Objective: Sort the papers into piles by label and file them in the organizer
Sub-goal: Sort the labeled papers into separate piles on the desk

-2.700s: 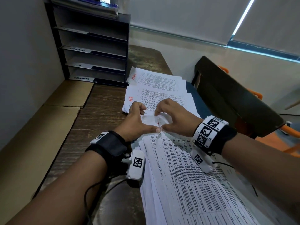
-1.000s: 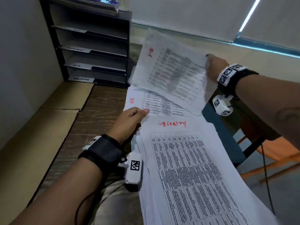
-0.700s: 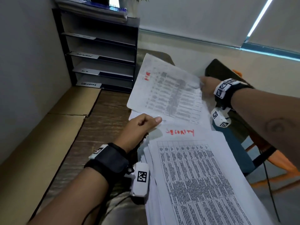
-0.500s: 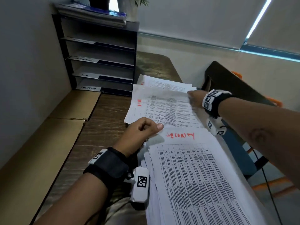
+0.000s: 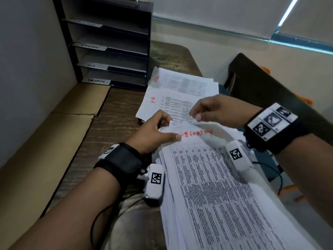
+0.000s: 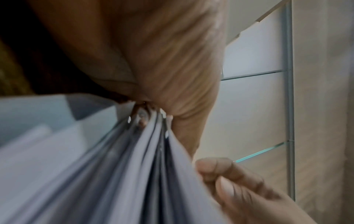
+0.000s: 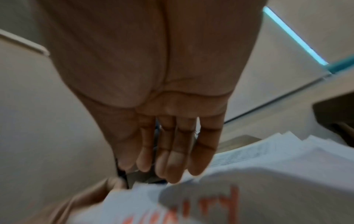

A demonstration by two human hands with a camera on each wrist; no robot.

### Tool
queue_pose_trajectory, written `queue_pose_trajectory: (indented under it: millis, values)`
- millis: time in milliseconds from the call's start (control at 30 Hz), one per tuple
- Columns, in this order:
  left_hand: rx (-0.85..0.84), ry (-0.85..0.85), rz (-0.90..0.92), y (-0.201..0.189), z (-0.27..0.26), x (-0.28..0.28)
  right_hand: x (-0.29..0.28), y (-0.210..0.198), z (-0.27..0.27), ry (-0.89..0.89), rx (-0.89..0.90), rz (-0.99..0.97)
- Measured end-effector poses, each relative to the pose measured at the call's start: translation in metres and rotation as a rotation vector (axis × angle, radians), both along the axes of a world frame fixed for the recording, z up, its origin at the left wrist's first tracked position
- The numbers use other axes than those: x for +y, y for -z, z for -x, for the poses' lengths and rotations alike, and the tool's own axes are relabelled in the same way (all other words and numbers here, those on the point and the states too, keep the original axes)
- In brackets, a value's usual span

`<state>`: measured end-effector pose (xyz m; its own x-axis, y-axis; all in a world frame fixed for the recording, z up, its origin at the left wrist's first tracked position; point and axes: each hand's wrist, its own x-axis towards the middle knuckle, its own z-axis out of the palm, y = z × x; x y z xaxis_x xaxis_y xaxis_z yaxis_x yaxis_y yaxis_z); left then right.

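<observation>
The wooden counter [image 5: 115,112] runs away toward twelve o'clock, with flat cardboard sheets [image 5: 54,141] lying along its nine o'clock side against the wall. At the far end, around eleven o'clock, stands the black organizer [image 5: 108,42], its slots stacked one over another and each fronted by a white handwritten label; the bottom one reads something like "security", the others are too small to make out. A dark chair [image 5: 270,91] sits off at two o'clock.

The big unsorted stack of printed papers [image 5: 225,195] fans out from the centre toward five o'clock, its top sheet headed in red with "SECURITY". Beyond it, at twelve o'clock, two sorted piles lie on the counter: the nearer pile [image 5: 162,105] marked "HR" in red, and the farther pile [image 5: 185,82] overlapping its far edge, with a red label I cannot read.

The left hand [image 5: 155,132] holds the far left corner of the unsorted stack, thumb on top beside the red heading and fingers curled round the edges underneath. The right hand [image 5: 216,112] hovers just above the stack's far edge, fingers [image 7: 172,163] loosely extended and close together, tips near the top sheet; whether they touch it I cannot tell.
</observation>
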<state>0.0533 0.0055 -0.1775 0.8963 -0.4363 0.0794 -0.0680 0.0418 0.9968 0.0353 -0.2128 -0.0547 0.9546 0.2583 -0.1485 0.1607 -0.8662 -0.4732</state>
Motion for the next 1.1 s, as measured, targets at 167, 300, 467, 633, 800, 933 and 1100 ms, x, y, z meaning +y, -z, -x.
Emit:
queue_pose_trajectory:
  millis: [167, 300, 467, 633, 800, 933, 1100]
  values:
    - [-0.034, -0.104, -0.085, 0.001, -0.002, 0.0, 0.008, 0.034, 0.045, -0.021, -0.065, 0.267]
    - [-0.048, -0.11, -0.135, -0.005, 0.001, 0.002, 0.008, 0.038, 0.054, 0.069, -0.189, 0.229]
    - [-0.093, -0.178, -0.177, -0.017, 0.01, 0.003, 0.002, 0.031, 0.06, 0.163, -0.306, 0.139]
    - [-0.219, -0.336, -0.239, -0.04, 0.013, 0.014, -0.028, 0.028, 0.084, 0.25, -0.31, 0.004]
    - [-0.236, -0.526, -0.263, -0.046, 0.024, 0.052, -0.052, 0.029, 0.1, 0.271, -0.002, 0.02]
    - [-0.17, -0.707, -0.187, -0.056, 0.035, 0.083, -0.056, 0.029, 0.092, 0.265, 0.267, -0.377]
    - [-0.244, -0.859, -0.298, -0.069, 0.05, 0.128, -0.009, 0.019, 0.077, 0.096, 0.106, -0.161]
